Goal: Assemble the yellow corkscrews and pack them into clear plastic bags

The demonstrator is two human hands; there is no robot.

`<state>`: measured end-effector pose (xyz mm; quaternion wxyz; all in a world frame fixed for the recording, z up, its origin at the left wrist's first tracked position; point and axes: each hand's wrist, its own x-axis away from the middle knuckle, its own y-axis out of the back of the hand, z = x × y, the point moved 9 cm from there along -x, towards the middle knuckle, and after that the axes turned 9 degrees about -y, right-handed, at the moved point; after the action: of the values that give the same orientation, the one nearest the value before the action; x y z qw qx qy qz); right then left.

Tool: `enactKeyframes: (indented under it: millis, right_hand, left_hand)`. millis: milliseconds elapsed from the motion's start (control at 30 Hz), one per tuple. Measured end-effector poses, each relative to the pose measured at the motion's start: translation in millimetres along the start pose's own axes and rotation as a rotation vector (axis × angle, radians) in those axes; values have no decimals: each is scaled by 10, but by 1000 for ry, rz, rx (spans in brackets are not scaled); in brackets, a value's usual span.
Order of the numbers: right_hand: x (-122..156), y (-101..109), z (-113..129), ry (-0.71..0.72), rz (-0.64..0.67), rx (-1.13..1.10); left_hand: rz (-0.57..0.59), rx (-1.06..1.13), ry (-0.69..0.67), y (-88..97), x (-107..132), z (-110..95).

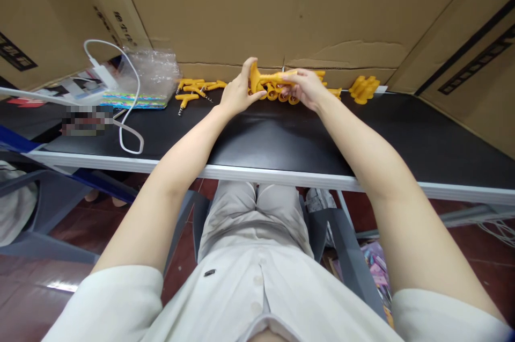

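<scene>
My left hand (237, 92) is closed on the T-shaped handle of a yellow corkscrew (255, 78), with the thumb below and a finger behind. The corkscrew lies roughly level, its long part pointing right. My right hand (306, 88) pinches that long part, a yellow sleeve (277, 78), near its far end. Any metal screw inside it is hidden. Just behind and below the hands, several yellow sleeves (293, 99) lie with round open ends facing me. Left of my left hand are several yellow T-handles with bare metal screws (187, 98).
A clear plastic bag (155, 71) and colourful packs (137, 100) lie at left, beside a white cable (139, 84). Yellow pieces stand bunched (364, 88) at right. Cardboard (241, 9) walls the black table (273, 143), which has a metal front edge (281, 174).
</scene>
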<state>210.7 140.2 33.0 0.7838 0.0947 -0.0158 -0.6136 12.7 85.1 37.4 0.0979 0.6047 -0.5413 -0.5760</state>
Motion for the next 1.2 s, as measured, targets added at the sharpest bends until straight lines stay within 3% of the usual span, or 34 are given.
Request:
enactKeyframes:
  millis: [100, 167, 267, 367, 500, 667, 1033, 1200]
  right_hand:
    - [-228, 228, 97, 49, -190, -107]
    - [-380, 290, 153, 84, -251, -124]
    - [-549, 246, 221, 116, -313, -54]
    - [-558, 109, 315, 158, -423, 185]
    - [-453, -375, 403, 293, -316, 806]
    - [-397, -631, 138, 200, -183, 1259]
    - [-319, -657, 103, -2, -7, 1431]
    - [-326, -588, 149, -52, 27, 1319]
  left_hand:
    - [-5, 23, -7, -23, -13, 84]
    - [36, 8, 12, -64, -11, 155]
    - [79, -17, 18, -97, -5, 198]
    - [87, -28, -11, -99, -12, 169]
    - [87, -44, -39, -98, -27, 130]
    - [106, -52, -55, -123, -30, 109]
    - [123, -3, -157, -213, -56, 98]
    - [129, 8, -172, -221, -51, 87]
